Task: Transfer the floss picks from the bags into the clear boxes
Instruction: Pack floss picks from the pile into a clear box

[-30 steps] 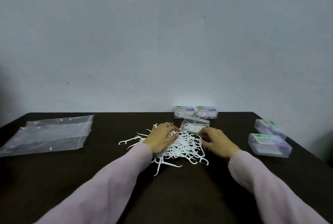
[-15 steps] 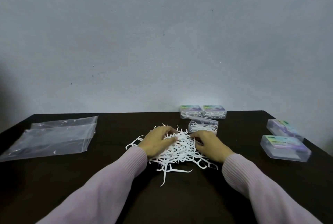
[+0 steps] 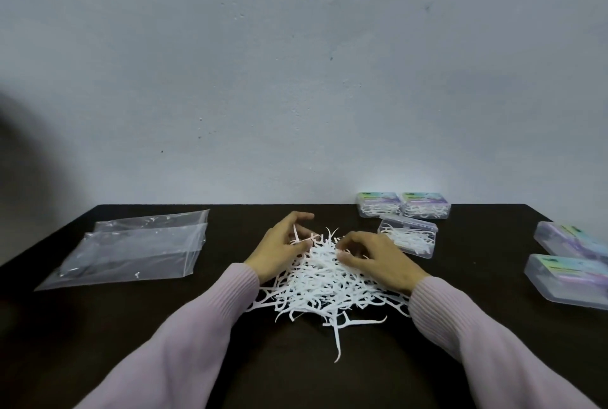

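A loose pile of white floss picks [image 3: 325, 287] lies on the dark table [image 3: 296, 359] in front of me. My left hand [image 3: 279, 249] sits on the pile's left side, fingers curled, pinching a few picks, one of which sticks upward. My right hand [image 3: 378, 260] is on the right side with fingers curled down, pinching picks against its thumb. Just behind my right hand an open clear box [image 3: 422, 249] holds some picks. Two flat clear bags [image 3: 131, 254] lie at the left.
Two closed clear boxes filled with picks [image 3: 380, 206] [image 3: 426, 206] stand at the back edge against the wall. Two more closed boxes with coloured labels [image 3: 572, 241] [image 3: 566, 280] lie near the right edge. My pink sleeves cover the table's near part.
My right hand has left the open box and come onto the pile. Both hands have drawn together and gathered the picks into a tighter heap.
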A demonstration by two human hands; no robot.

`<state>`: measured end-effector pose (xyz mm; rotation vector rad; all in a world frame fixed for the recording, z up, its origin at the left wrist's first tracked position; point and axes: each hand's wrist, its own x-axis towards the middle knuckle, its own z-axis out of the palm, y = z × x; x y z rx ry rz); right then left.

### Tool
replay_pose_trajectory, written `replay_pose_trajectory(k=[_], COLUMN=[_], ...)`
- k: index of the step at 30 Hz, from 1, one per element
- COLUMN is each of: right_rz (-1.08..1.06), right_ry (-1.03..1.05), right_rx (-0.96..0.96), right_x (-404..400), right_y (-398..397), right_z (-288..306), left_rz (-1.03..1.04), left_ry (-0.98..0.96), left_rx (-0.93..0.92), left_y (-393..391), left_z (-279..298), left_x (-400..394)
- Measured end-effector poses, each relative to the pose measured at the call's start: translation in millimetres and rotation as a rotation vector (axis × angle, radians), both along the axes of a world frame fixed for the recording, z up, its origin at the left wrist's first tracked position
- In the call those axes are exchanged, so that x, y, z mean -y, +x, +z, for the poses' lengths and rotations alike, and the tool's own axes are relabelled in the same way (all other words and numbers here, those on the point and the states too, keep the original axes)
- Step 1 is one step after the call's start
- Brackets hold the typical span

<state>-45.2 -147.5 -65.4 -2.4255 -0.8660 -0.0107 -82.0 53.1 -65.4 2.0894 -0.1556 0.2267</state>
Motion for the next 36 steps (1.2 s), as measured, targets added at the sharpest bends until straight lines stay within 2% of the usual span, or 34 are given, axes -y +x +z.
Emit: replay_pose_trajectory(k=[5, 7, 10, 12, 17, 21, 27, 33, 36], right_rz=[-0.166, -0.267, -0.453, -0.539, -0.505, -0.459, -0.403, -0.413, -0.458], right_ry=[0.065, 0.074, -0.075, -0.120, -0.144, -0.138, -0.061, 0.118, 0.098], right_rx=[0.261, 0.389, 0.504, 0.483, 0.404, 0.426, 0.530, 0.542, 0.517], right_x=[3, 12, 28, 39, 49, 47, 42, 39, 45], right_y=[0, 5, 13, 17, 22, 18, 13, 14, 18], right_z=[6, 8, 9, 6, -1, 1, 2, 3, 2], left_rz=[-0.001, 0.049, 0.149, 0.176, 0.062, -0.020, 0.019, 0.059, 0.077], left_ry=[0.185, 0.327, 0.600, 0.649, 0.510, 0.421, 0.386, 0.326, 0.292], left_rx=[0.029, 0.036, 0.073, 0.090, 0.133, 0.232, 0.360, 0.365, 0.346], left_y=[1, 1, 0, -1, -3, -5, -3, -2, -1], left_z=[0, 3, 8, 8, 3, 4, 2, 1, 1], left_x=[-5, -4, 0, 1, 12, 19, 14, 9, 8])
